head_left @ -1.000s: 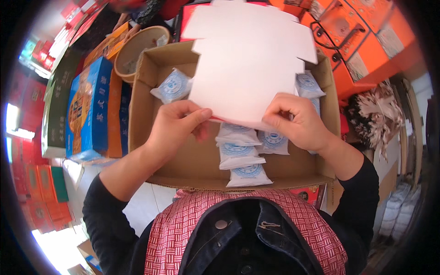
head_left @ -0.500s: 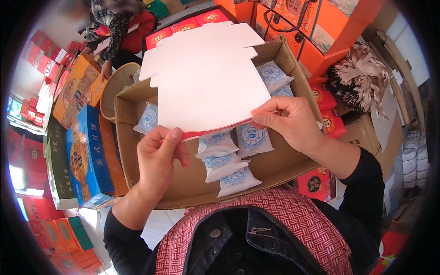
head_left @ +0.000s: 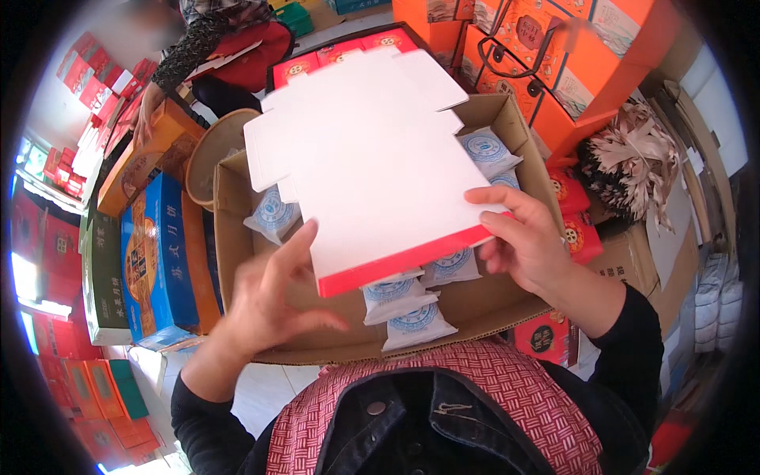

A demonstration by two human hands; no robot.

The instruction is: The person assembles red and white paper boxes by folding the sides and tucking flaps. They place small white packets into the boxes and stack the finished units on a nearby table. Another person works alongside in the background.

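A flat die-cut carton blank [head_left: 372, 150], white with a red folded front edge, is held above an open cardboard box [head_left: 229, 261]. My right hand [head_left: 526, 237] pinches its right front corner between thumb and fingers. My left hand [head_left: 273, 293] is off the blank, just by its left front corner, thumb and fingers spread and a little blurred. In the box lie several white wrapped packets with blue round prints, such as a front packet [head_left: 416, 321] and a left packet [head_left: 273, 214]. The blank hides the middle of the box.
Orange gift boxes [head_left: 546, 63] stand at the back right, beside a dark bundle with pale dry tips [head_left: 633, 162]. A blue carton [head_left: 158, 265] and a tan tub [head_left: 214, 158] are on the left. Red boxes [head_left: 340, 51] sit behind. A co-worker's hand [head_left: 146, 115] touches an orange carton.
My left hand has let go of the blank's front edge and spread open. The red edge strip now stands folded and shows more. The co-worker's hand has moved up and left.
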